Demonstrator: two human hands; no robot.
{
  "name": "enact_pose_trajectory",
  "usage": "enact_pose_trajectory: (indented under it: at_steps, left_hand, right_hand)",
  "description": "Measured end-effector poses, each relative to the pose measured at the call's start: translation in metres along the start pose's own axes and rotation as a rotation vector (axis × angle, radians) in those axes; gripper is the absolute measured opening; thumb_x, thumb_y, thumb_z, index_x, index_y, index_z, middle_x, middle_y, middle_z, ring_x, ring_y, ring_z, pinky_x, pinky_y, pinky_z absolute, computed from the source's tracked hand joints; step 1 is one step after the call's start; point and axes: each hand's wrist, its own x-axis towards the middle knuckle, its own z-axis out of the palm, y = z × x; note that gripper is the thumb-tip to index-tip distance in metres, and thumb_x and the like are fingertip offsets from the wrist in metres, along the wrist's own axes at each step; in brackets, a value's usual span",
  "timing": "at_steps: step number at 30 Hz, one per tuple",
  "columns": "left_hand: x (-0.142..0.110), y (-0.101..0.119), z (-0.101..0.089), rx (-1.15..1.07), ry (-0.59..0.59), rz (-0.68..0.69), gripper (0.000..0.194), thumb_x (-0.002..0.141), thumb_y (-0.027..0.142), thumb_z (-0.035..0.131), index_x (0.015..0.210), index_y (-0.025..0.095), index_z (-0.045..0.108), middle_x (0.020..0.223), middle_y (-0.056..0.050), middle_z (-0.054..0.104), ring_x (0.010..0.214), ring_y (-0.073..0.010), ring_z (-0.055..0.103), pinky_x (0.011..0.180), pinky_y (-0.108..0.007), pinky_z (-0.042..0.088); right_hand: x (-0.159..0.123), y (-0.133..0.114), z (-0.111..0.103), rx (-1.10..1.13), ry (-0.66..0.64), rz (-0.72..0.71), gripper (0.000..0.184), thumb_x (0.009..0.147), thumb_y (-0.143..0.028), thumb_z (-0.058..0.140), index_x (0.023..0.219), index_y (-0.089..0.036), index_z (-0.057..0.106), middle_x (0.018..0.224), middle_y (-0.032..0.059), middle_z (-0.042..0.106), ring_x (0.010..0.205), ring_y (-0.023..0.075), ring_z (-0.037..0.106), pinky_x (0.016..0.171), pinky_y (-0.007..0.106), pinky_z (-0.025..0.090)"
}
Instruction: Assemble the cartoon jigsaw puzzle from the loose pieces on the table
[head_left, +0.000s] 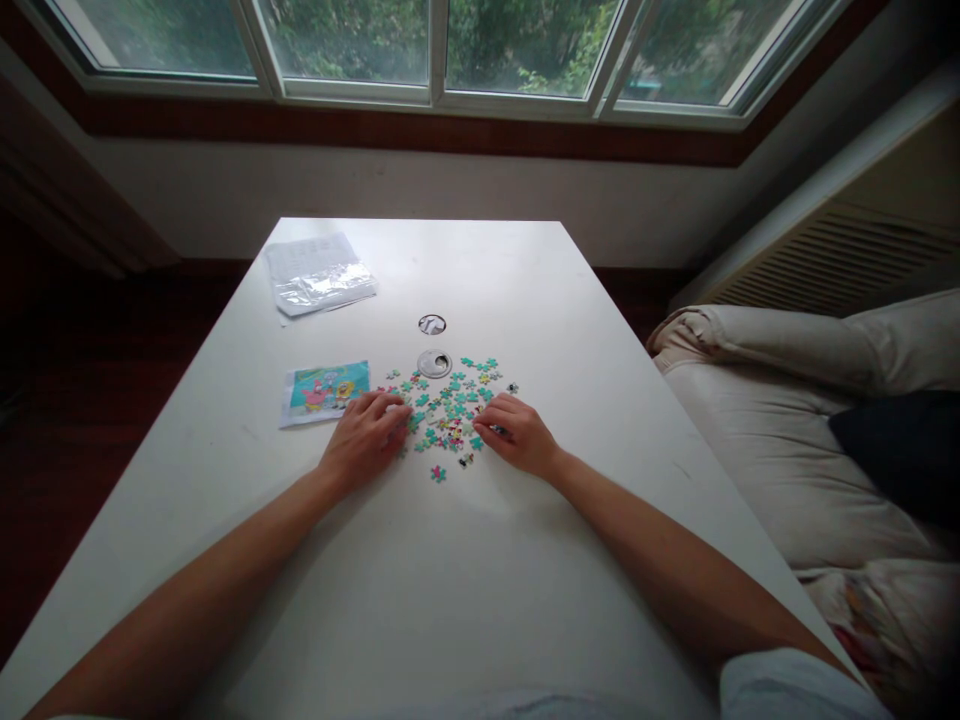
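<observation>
The left hand [369, 430], fingers bent together, and right hand [519, 432], fingers curled, any pinch impossible to tell, flank loose puzzle pieces [459, 404] on a white table [450, 570], where a careless sweep could scatter some against the round cap [426, 366].

A white table [420, 590] bears scattered puzzle pieces [459, 408], a cartoon picture sheet [328, 390] and plastic packaging [322, 280]

Both forearms [214, 565] forward, fingers [504, 407] curled.
</observation>
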Motion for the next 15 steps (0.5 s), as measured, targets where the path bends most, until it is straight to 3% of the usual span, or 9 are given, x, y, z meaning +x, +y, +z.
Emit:
enact_pose_trajectory:
  at_steps: [8,15]
  left_hand:
    - [0.0,0.016,-0.008,-0.119,-0.059,0.228,0.029,0.099,0.026,0.057,0.126,0.026,0.066,0.131,-0.007,0.067,0.122,-0.0265,0.057,0.106,-0.047,0.049]
    - [-0.001,0.026,-0.011,-0.143,-0.178,0.341,0.044,0.098,0.034,0.059,0.142,0.031,0.059,0.146,-0.007,0.061,0.136,-0.0301,0.052,0.112,-0.05,0.046]
  right_hand:
    - [-0.001,-0.007,0.003,-0.091,-0.079,-0.047,0.016,0.103,-0.03,0.057,0.094,-0.022,0.067,0.084,0.0053,0.067,0.082,0.0201,0.055,0.079,0.036,0.045]
    - [-0.004,-0.016,0.011,-0.225,-0.171,-0.085,0.017,0.102,-0.036,0.059,0.107,-0.024,0.07,0.092,0.0063,0.067,0.091,0.0227,0.056,0.085,0.038,0.043]
